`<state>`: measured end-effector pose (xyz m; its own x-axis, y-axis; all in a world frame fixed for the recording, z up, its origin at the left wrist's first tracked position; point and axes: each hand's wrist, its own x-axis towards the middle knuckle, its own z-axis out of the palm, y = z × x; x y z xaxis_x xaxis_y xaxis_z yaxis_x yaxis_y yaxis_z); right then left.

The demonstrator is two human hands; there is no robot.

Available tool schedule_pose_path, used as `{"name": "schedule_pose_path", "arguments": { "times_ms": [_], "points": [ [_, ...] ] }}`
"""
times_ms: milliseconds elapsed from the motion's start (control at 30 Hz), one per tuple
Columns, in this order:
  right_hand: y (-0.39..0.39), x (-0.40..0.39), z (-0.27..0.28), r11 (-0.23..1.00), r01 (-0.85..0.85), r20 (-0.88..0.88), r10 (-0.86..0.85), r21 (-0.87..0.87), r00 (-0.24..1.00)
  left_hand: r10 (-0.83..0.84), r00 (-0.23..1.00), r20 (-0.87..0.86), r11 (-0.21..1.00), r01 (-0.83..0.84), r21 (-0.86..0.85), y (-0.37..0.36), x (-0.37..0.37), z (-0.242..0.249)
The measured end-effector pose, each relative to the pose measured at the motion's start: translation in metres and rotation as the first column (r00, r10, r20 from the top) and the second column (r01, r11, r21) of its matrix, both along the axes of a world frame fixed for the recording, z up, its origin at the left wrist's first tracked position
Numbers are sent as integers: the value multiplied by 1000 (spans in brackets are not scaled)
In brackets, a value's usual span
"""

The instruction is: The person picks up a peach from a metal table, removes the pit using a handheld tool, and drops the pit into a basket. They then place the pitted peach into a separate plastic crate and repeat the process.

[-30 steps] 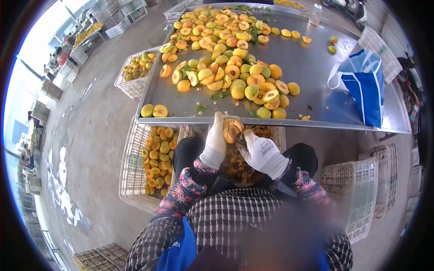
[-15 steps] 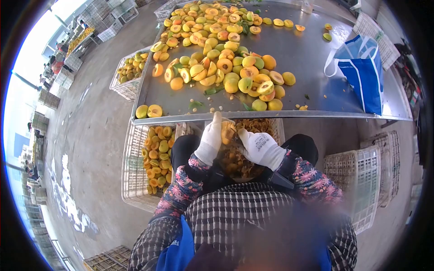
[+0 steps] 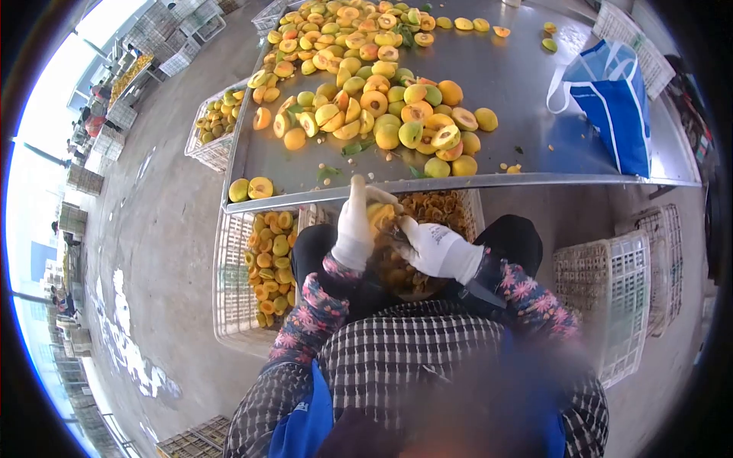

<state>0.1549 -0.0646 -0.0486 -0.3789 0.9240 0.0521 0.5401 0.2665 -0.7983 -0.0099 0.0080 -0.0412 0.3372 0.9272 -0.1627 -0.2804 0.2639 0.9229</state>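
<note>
My left hand (image 3: 356, 229), in a white glove, is wrapped round a yellow-orange fruit half (image 3: 381, 217) just below the table's front edge. My gloved right hand (image 3: 437, 249) presses its fingertips together at the fruit's right side; whatever they pinch is hidden. Under both hands sits a container of brownish fruit pieces (image 3: 443, 212) between my knees. Beyond the edge, a large heap of whole and halved yellow fruit (image 3: 359, 99) lies on the metal table (image 3: 519, 107). Two pieces (image 3: 260, 188) rest at the table's near left corner.
A white crate (image 3: 229, 282) with fruit halves stands left of my legs, another fruit crate (image 3: 217, 153) beside the table. A blue and white bag (image 3: 618, 122) is on the table's right side. Stacked crates (image 3: 603, 305) stand at the right. People work far left.
The fruit between my hands has turned, and my left fingers now curl further over it. My right hand stays close beside it. The view has shifted slightly.
</note>
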Motion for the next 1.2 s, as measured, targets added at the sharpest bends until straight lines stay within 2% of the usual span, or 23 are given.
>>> {"name": "schedule_pose_path", "arguments": {
  "times_ms": [67,100,200,300,400,500,600,700,800,833,933,1033,1100,1200],
  "points": [
    [1,5,8,997,-40,50,43,-59,998,-174,985,7,973,173,-152,9,-4,-3],
    [1,6,7,996,-38,29,40,-84,999,-159,987,34,959,163,-232,12,-3,-2],
    [3,6,3,1000,7,-14,-7,-6,1000,107,979,174,964,-59,-258,3,10,3],
    [3,5,13,995,37,76,-31,-90,997,162,982,94,983,-153,-97,-1,13,-12],
    [-2,-1,13,994,15,-24,-17,-110,1000,75,987,-145,987,-94,-133,3,6,-12],
    [-6,-11,-4,993,49,-304,-81,-112,949,109,989,-97,983,-122,-137,-2,8,-1],
    [-7,-16,-15,959,-9,-470,-131,-283,873,147,987,-71,976,-156,-150,-6,11,-1],
    [-8,-12,-6,992,79,-134,-92,-101,987,190,981,-43,965,-195,-176,-6,13,-10],
    [-5,-4,0,986,48,175,-20,-161,984,218,973,-70,953,-228,-202,-6,16,-15],
    [-6,-5,6,984,49,180,-18,-169,984,229,970,-85,948,-242,-208,-6,17,-15],
    [-11,-15,-18,986,107,-151,-127,-131,980,222,973,-57,956,-229,-184,-6,14,-13],
    [-10,-21,-28,974,22,-460,-126,-226,879,228,972,-63,963,-235,-132,-11,13,-3],
    [-10,-20,-17,848,-52,-487,-251,-528,837,241,970,-40,955,-244,-166,-10,13,-3],
    [-13,-18,11,589,-145,-467,-441,-795,767,295,954,46,930,-276,-241,-11,19,-2]
  ]
}}
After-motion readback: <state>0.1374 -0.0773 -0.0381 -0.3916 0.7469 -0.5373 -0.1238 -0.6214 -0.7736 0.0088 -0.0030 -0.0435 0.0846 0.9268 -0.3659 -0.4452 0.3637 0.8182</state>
